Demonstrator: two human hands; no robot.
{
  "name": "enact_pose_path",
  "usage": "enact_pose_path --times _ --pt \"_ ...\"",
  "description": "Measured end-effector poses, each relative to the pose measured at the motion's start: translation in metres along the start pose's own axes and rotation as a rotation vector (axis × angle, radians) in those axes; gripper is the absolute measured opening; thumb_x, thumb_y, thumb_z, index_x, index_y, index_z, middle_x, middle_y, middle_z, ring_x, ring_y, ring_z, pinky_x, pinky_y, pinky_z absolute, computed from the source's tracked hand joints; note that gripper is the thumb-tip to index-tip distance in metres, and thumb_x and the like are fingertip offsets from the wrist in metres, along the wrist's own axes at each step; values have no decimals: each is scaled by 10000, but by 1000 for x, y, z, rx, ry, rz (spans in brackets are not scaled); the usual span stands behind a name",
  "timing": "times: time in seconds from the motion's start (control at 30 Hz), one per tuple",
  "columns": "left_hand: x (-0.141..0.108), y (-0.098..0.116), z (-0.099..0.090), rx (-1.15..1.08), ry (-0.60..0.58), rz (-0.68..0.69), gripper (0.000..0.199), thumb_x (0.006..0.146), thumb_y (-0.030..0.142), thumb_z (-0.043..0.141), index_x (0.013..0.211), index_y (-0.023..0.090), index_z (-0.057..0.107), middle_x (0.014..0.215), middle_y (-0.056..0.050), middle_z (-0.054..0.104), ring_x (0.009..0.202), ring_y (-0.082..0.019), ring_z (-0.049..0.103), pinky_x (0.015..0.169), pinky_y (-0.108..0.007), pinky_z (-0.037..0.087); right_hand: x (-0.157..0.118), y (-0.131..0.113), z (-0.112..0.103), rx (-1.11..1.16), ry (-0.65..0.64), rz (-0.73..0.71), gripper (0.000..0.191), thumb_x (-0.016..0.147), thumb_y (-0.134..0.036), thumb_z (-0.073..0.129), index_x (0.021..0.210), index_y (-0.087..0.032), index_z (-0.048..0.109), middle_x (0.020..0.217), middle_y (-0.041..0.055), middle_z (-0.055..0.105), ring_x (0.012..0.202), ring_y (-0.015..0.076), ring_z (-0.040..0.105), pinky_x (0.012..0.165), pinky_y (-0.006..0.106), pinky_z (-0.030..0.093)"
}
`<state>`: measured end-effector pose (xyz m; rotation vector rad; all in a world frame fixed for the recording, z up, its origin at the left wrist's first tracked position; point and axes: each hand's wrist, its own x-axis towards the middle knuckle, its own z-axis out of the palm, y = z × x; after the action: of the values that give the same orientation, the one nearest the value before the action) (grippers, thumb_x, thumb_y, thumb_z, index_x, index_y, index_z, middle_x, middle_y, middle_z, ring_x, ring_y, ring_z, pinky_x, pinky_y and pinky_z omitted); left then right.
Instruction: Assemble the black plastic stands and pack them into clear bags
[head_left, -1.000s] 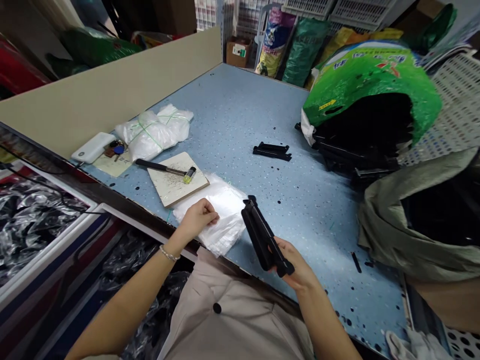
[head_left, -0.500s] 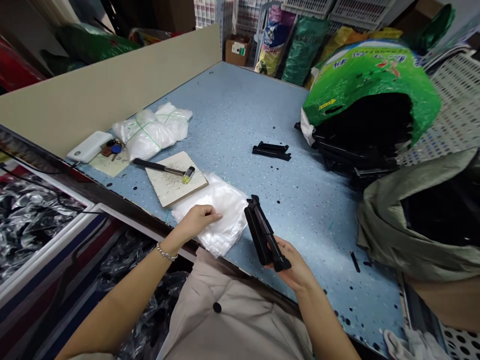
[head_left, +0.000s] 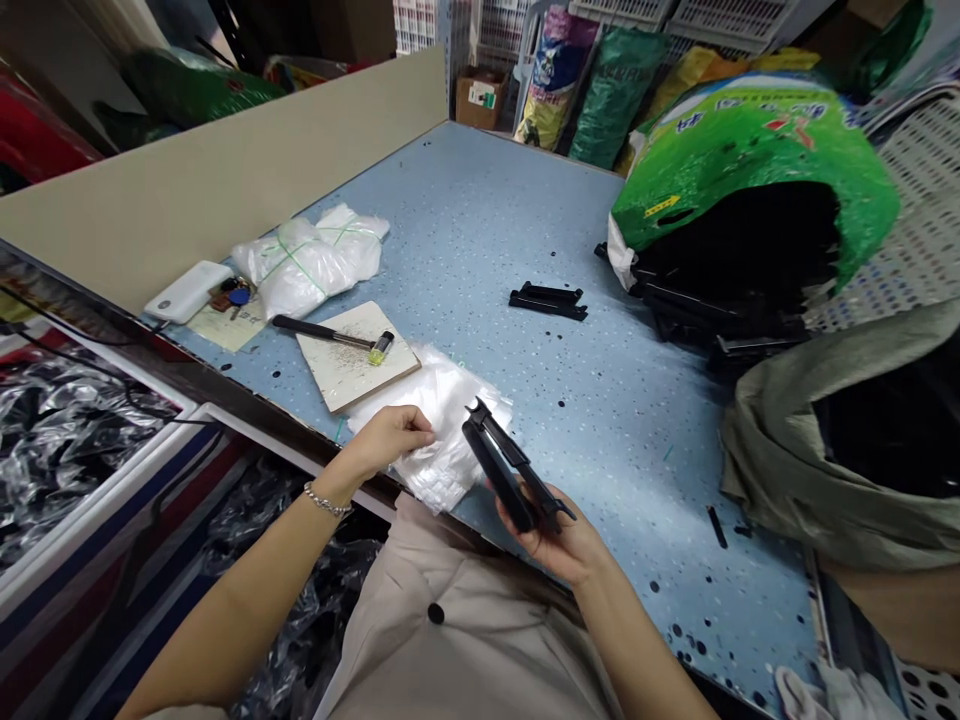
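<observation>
At the blue tabletop's [head_left: 480, 220] edge, I see the right hand [head_left: 561, 540] curled around black parts [head_left: 498, 478] — left hand [head_left: 386, 438], fingers bunched over plastic bags [head_left: 454, 395], grip unclear.

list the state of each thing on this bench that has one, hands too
left hand: fingers curled, at the plastic bags; grip unclear
right hand: closed around black parts
black parts: held tilted
plastic bags: stacked loosely
hammer: lying on the board, handle overhanging
white bundle: tied
green sack: open
grey sack: open
</observation>
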<state>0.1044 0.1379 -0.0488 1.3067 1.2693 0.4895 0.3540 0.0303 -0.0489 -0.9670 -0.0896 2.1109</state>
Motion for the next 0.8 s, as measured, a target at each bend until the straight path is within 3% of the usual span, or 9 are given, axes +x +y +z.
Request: enact_pose_path --times 0.13,0.3,0.43,0.63,0.8 --pt "-2 -2 7 89 162 9 346 614 344 753 654 205 439 622 41 528 544 -102 453 517 -234 337 -2 -6 1 -40 -94 31 240 770 -250 687 958 -103 671 865 102 714 682 138 659 488 174 511" --pt "-4 -3 11 89 147 60 361 625 331 745 707 216 412 647 62 465 568 -102 430 524 -227 335 1 -3 16 -287 -91 -12 216 772 -325 726 792 -119 662 638 6 624 483 73 533 483 191 489" --pt "-6 -2 8 67 135 47 383 625 337 755 712 215 402 649 66 438 566 -94 405 525 -223 320 1 -5 26 -413 -71 -57 307 756 -432 733 796 -138 654 587 -25 571 474 74 500 497 209 461" --pt "-6 -3 4 -1 71 67 372 617 304 766 739 211 428 649 70 440 563 -87 408 527 -219 324 10 -15 24 -798 -45 -132 290 790 -383 682 979 -163 676 778 7 631 646 107 540 600 226 425" --pt "-13 -2 -11 -134 66 55 272 723 331 676 899 209 509 766 6 588 642 -116 526 580 -245 399 15 -20 14 -965 -16 -150 293 826 -335 604 1065 -177 667 860 14 637 725 127 538 649 244 419"
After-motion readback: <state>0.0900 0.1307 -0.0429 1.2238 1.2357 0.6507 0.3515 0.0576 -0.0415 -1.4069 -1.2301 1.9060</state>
